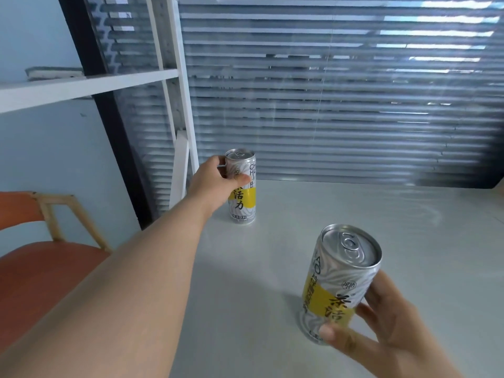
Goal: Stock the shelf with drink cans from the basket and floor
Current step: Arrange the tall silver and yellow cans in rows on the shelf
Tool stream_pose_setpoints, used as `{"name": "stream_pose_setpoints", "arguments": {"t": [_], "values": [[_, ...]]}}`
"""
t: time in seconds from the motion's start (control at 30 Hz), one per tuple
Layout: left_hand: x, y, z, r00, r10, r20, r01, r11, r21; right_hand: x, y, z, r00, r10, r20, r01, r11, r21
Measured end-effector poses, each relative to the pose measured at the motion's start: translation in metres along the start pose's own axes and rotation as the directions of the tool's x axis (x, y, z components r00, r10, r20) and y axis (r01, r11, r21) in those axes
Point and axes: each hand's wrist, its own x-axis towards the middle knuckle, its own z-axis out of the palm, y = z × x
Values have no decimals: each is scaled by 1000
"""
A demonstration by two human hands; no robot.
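Grey slatted blinds (341, 91) behind a pale grey surface (381, 227). Left of the white shelf post (185, 91), an orange chair (35, 268). Just right of the post, sealed far can (242, 197) upright on the surface, gripped near its top by left hand (215, 181). Farther right of the post, sealed near can (338, 282) tilted, its lower half clasped by right hand (387, 331).

Grey slatted blinds (327, 105) behind the left fingers (216, 161), daylight streaks top right. White shelving (180, 77) just left of them, black post (90, 50) and pale blue wall (41, 145) further left. Orange chair (41, 268), wooden arm, lower left. Pale grey desk (354, 208) under the right fingers (387, 296).
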Motion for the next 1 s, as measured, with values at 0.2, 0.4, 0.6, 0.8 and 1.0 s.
{"name": "stream_pose_setpoints", "arguments": {"t": [0.2, 0.4, 0.6, 0.8, 1.0], "values": [[-3, 0, 2, 999, 9, -34, -10, 1000, -2, 5, 9, 1, 977, 57, -206, -89, 985, -150], [-2, -3, 3, 997, 27, -69, -26, 1000, 15, 59, 13, -9, 961, 54, -271, -114, 971, -212], [-2, -4, 6, 994, 66, -82, -65, 998, 12, 118, 25, -8, 938, 48, -344, -138, 960, -242], [-2, -7, 5, 993, 93, -78, -91, 996, 23, 157, 35, -5, 956, 102, -275, -167, 960, -225], [-2, -5, 5, 992, 96, -78, -93, 995, 47, 176, 40, 0, 954, 101, -282, -168, 960, -225]]}}
